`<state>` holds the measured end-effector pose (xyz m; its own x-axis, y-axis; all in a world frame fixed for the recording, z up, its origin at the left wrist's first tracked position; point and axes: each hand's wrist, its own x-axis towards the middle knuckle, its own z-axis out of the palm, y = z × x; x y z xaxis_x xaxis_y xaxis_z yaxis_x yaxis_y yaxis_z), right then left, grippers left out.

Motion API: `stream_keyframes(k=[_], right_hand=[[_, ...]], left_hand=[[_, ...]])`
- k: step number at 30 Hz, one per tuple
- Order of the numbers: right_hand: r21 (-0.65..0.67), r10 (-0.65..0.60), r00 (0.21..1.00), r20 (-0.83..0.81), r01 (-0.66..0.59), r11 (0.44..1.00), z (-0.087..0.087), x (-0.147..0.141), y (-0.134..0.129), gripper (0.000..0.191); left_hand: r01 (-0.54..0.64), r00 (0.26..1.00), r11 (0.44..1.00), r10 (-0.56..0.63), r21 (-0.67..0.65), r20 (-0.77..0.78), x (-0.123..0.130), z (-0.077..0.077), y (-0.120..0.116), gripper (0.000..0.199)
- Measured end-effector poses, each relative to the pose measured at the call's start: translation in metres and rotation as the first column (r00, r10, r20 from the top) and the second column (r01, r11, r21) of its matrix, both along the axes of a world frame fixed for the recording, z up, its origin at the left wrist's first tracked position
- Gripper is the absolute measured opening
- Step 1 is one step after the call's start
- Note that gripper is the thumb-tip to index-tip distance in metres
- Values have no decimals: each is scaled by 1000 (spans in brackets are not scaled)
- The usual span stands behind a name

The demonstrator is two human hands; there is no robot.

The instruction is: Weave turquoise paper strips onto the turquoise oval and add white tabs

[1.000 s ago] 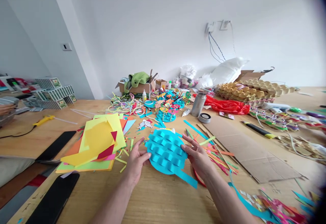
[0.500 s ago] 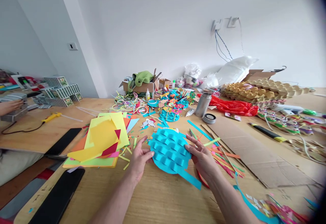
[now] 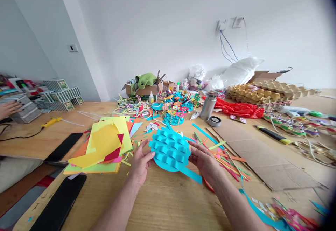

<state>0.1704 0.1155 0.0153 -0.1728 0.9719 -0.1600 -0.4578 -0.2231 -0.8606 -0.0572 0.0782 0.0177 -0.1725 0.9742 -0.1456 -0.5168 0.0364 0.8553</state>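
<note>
A round disc of blue paper (image 3: 171, 149), covered with rows of raised paper loops, is held up just above the table in front of me. My left hand (image 3: 141, 162) grips its left edge, thumb on top and fingers partly hidden beneath. At the opposite edge, my right hand (image 3: 206, 161) has its fingers curled against the rim. From the disc's lower right sticks out a flat blue paper strip (image 3: 193, 175). Just behind the disc lies a white fish-shaped paper cutout (image 3: 151, 127). A red ring-like edge (image 3: 208, 184) shows partly under my right hand.
Coloured paper sheets (image 3: 105, 140) lie stacked left, near a black phone-like slab (image 3: 61, 203). Paper strips (image 3: 225, 162) and a cardboard sheet (image 3: 252, 154) spread right. A metal bottle (image 3: 208, 107) and tape roll (image 3: 214, 121) stand behind. Another person's hand (image 3: 9, 109) touches a grey box (image 3: 25, 110).
The blue disc has shifted slightly left and tilted up. My right thumb has slid off its top to the rim. At far left, the grey box has turned under the other person's hand.
</note>
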Motion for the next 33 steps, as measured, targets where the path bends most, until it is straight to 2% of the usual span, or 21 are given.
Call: stream_keyframes(k=[5, 13, 16, 22, 26, 28, 33], right_hand=[[-27, 23, 1000, 19, -22, 999, 0, -3, -4, 52], [41, -13, 1000, 13, 12, 999, 1, -7, -5, 57], [69, -37, 999, 11, 37, 997, 1, -7, -6, 59], [13, -210, 977, -39, 211, 977, 0, 1, 0, 58], [-45, -308, 949, -58, 306, 951, 2, 8, 6, 59], [-1, -348, 936, -48, 348, 937, 5, 9, 5, 59], [213, -419, 907, 46, 400, 891, 12, 4, -3, 59]], left_hand=[[-7, 1000, 1000, 7, 8, 18, -1, 0, 1, 95], [16, 999, 1000, -17, 20, 32, 0, -1, 0, 94], [38, 998, 999, -39, 36, 41, 0, -3, 1, 88], [146, 969, 989, -146, 15, 200, -5, 0, 2, 60], [190, 945, 982, -184, 4, 272, -9, 4, 2, 51], [172, 956, 985, -166, -4, 243, -9, 3, 2, 47], [107, 985, 994, -101, -33, 143, -6, 0, 3, 30]])
